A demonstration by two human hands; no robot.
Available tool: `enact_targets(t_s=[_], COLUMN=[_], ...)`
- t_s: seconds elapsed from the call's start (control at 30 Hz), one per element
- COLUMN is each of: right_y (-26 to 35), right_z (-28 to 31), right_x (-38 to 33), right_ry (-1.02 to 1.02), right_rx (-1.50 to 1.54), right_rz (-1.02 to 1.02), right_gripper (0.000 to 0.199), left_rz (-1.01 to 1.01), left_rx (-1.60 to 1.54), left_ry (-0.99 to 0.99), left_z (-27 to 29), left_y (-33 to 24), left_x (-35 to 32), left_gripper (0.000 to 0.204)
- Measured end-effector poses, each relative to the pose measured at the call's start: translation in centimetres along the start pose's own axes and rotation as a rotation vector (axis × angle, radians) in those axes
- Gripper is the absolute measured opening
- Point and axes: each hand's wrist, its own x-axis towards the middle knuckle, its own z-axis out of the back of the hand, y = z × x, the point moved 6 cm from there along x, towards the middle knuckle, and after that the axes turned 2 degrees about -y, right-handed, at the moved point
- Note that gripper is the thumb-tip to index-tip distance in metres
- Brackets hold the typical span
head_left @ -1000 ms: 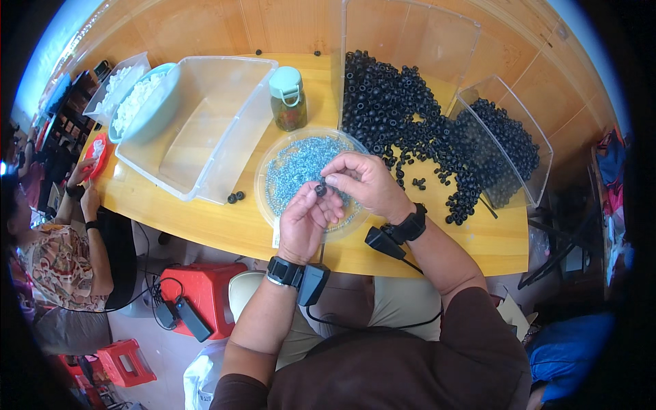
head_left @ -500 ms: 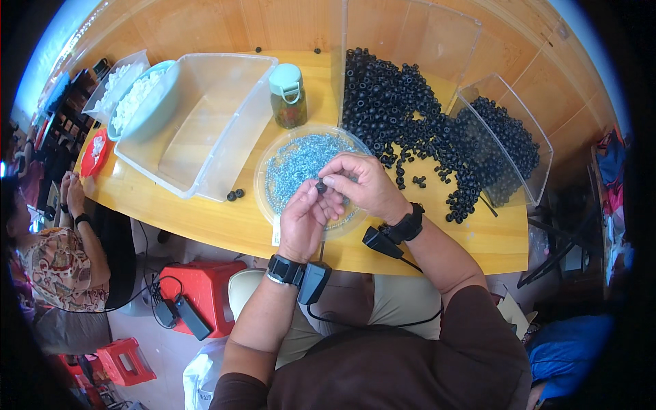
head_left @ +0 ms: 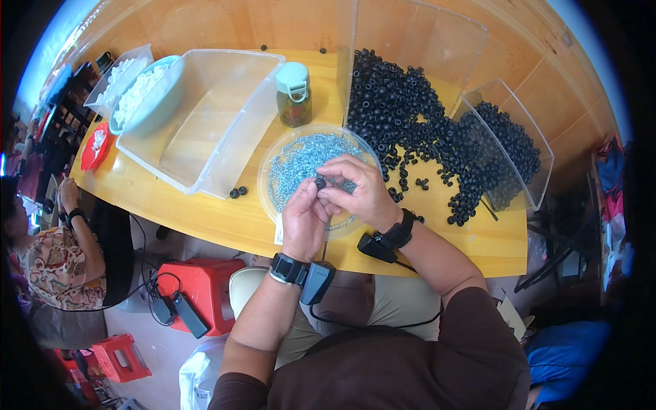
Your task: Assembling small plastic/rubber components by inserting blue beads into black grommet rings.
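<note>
A small round black part (head_left: 320,182) sits pinched between the thumb and fingers of my left hand (head_left: 305,220). Bent in from the right, my right hand (head_left: 362,193) has its thumb and fingertips closed at the same part, partly hiding it. Both hands are over the near side of a round clear tray (head_left: 262,184) that holds many tiny bluish, shiny pieces (head_left: 301,162). To the right spreads a heap of black ring-shaped parts (head_left: 396,99) like the one in my fingers. Two more black parts (head_left: 238,193) lie left of the tray.
A large translucent bin (head_left: 198,130) stands at the left, beside a pale green bowl (head_left: 169,102) of white pieces. A lidded bottle (head_left: 294,102) stands behind the tray. Clear bins (head_left: 543,181) flank the black heap. At far left sits another person (head_left: 65,263).
My right fingers have come lower and closer around the black part, and my left hand has turned slightly with its fingers more closed. The view has shifted a little.
</note>
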Motion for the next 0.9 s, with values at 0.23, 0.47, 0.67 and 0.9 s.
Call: enact_targets(t_s=[0.23,0.47,0.67,0.9], right_y=[0.1,0.8,0.9,0.1], right_z=[0.3,0.4,0.0,-0.1], right_x=[0.0,0.1,0.0,-0.2], right_ry=[-0.021,-0.022,-0.012,-0.032], right_rx=[-0.086,-0.131,-0.132,-0.019], right_rz=[0.077,0.172,0.168,0.031], right_gripper=[0.027,0.021,0.027,0.029], left_rz=[-0.070,-0.130,-0.128,-0.069], left_rx=[0.227,0.394,0.250,0.080], left_ry=[-0.059,-0.083,-0.111,-0.017], left_z=[-1.0,-0.6,-1.4,-1.2], left_y=[-0.4,-0.4,-0.5,0.0], left_x=[-0.3,-0.7,-0.9,-0.3], left_gripper=[0.024,0.025,0.024,0.023])
